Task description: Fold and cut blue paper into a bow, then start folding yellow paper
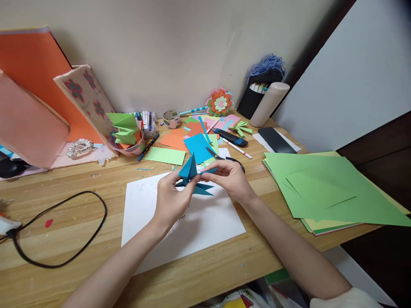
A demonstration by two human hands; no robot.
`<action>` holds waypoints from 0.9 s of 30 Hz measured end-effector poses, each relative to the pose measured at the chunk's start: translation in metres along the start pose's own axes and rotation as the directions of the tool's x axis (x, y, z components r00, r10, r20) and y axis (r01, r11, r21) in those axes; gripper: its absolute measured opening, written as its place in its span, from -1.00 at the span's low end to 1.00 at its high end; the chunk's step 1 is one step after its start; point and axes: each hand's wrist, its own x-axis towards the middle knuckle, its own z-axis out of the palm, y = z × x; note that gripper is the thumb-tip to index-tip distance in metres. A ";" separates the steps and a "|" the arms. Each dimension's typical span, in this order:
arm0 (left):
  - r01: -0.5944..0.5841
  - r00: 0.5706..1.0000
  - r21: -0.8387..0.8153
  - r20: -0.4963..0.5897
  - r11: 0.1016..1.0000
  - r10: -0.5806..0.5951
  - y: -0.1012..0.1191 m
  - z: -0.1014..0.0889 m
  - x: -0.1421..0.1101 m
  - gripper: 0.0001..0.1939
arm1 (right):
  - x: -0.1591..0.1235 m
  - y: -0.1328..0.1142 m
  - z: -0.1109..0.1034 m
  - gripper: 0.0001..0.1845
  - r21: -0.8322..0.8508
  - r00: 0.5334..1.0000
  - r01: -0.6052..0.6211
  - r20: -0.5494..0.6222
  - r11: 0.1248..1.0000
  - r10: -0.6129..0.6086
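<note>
Between my two hands is a folded blue paper piece (189, 169) with several pointed flaps, held above a white sheet of paper (141, 231). My left hand (175, 194) grips its left side, thumb pressed near the middle. The fingertips of my right hand (229, 177) pinch a flap on the right. Two of the points stick out below toward the right. Just behind my right hand lie scissors (236, 162) with dark handles, partly covered by that hand. A flat blue sheet (198, 147) lies beyond the folded piece.
Green and yellow sheets (324, 188) are stacked at the right. Paper scraps (175, 139), a box cutter (233, 137), a phone (276, 140) and a layered paper flower (220, 102) lie toward the wall. A black cable (104, 214) loops at the left.
</note>
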 end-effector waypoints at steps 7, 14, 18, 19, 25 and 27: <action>-0.019 1.000 0.068 0.025 0.998 0.017 0.001 -0.001 0.000 -0.83 | -0.002 0.005 0.004 -0.85 -0.006 0.997 0.055 -0.056 0.998 -0.055; 0.064 0.998 0.035 0.015 0.997 -0.064 -0.003 -0.003 0.002 -0.86 | -0.003 0.004 0.007 -0.74 -0.098 1.000 -0.019 0.016 0.995 0.020; 0.157 0.984 -0.076 0.091 0.985 -0.150 -0.007 -0.003 0.006 -0.82 | -0.001 0.003 0.007 -0.72 -0.125 0.998 -0.042 0.049 0.991 0.048; 0.188 0.977 -0.102 0.121 0.977 -0.176 -0.008 -0.003 0.007 -0.80 | -0.001 0.002 0.006 -0.72 -0.139 0.998 -0.044 0.039 0.989 0.050; 0.270 0.947 -0.083 0.204 0.959 -0.248 -0.010 -0.006 0.013 -0.72 | 0.001 0.003 -0.001 -0.70 -0.144 0.993 -0.102 -0.065 0.984 0.094; 0.278 0.944 -0.079 0.210 0.957 -0.257 -0.010 -0.007 0.014 -0.69 | 0.002 0.005 -0.004 -0.70 -0.112 0.993 -0.111 -0.059 0.988 0.104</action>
